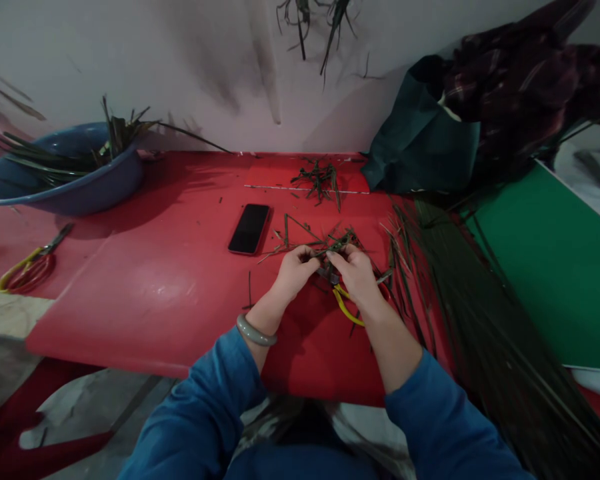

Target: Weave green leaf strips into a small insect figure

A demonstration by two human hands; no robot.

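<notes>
My left hand [297,268] and my right hand [354,269] meet over the red table, fingertips pinched on a small piece of woven green leaf strips [336,248]. Its exact shape is too small to make out. Under my right hand lie scissors with a yellow handle [345,305], partly hidden by the hand. Loose cut leaf strips [286,233] lie scattered around both hands. A grey-green bangle [256,331] circles my left wrist.
A phone [250,229] lies left of my hands. Further left are a blue basin [75,190] of leaves and scissors [34,263]. A knotted leaf piece [321,179] sits at the back. Long leaves [485,320], a green board [545,267] and a dark green bag [425,140] stand right.
</notes>
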